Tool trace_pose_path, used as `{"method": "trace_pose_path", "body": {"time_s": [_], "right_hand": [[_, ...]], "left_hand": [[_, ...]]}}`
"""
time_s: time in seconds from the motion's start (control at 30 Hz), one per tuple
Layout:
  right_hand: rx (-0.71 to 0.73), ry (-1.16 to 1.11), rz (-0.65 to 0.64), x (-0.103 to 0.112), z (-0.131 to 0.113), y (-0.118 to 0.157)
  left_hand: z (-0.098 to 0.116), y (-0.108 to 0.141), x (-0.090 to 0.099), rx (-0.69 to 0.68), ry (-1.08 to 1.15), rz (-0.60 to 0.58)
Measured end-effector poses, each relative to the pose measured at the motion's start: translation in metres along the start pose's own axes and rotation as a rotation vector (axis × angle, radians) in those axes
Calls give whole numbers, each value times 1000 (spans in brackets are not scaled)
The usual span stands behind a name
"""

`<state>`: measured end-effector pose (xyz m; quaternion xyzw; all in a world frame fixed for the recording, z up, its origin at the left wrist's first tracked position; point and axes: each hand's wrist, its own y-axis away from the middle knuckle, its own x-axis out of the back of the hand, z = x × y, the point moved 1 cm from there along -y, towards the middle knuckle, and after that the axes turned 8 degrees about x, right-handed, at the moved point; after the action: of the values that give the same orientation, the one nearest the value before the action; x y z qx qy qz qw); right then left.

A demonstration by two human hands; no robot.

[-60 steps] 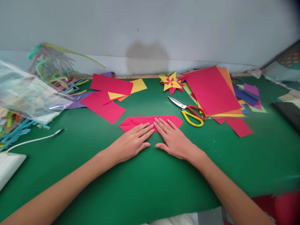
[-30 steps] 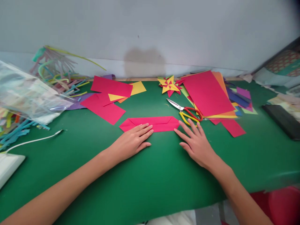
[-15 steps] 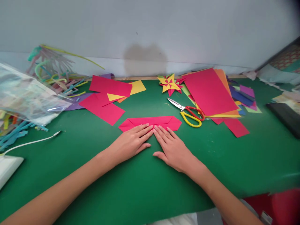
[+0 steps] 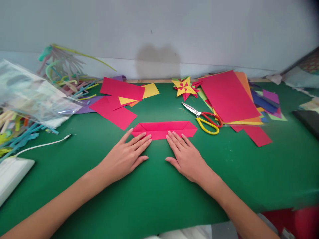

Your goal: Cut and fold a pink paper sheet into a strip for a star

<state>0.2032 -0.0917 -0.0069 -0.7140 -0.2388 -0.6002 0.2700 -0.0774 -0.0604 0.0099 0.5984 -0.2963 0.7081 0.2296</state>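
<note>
A folded strip of red paper [image 4: 159,128] with pointed ends lies flat on the green tabletop. Crease lines run along its length and slant near both ends. My left hand [image 4: 129,153] is open, its fingertips resting on the strip's lower left edge, fingers spread. On the right half of the same edge lie the fingertips of my right hand [image 4: 185,153], also open, with the thumb stretched out. The strip's middle shows between the two hands. Right of the strip are scissors [image 4: 203,119] with one red and one yellow handle.
Loose red paper pieces [image 4: 122,88] lie at the back left, near a plastic bag [image 4: 42,93] and pipe cleaners [image 4: 74,83]. A folded paper star [image 4: 184,88] sits at the back. Stacked red sheets [image 4: 229,99] lie right. A white device [image 4: 15,172] with a cable is at left.
My left hand has slid left along the strip's lower edge, away from my right hand. More of the strip's middle is uncovered. The view has shifted slightly left.
</note>
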Motion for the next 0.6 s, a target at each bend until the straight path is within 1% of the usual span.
{"method": "trace_pose_path", "body": {"time_s": [0.2,0.3,0.37,0.43,0.5,0.6], "right_hand": [[-1,4,-14,-1,1,0],[-5,10,-25,-1,0,0],[-5,11,-28,0,-1,-1],[0,6,-28,2,-1,-2],[15,1,-26,6,0,-3],[75,-11,-15,12,8,-6]], "left_hand": [[-7,24,5,69,-53,-14],[-14,33,8,81,-78,19],[-17,35,9,89,-69,70],[-18,30,10,88,-28,143],[-14,19,9,58,28,199],[-4,-6,3,-37,63,161]]}}
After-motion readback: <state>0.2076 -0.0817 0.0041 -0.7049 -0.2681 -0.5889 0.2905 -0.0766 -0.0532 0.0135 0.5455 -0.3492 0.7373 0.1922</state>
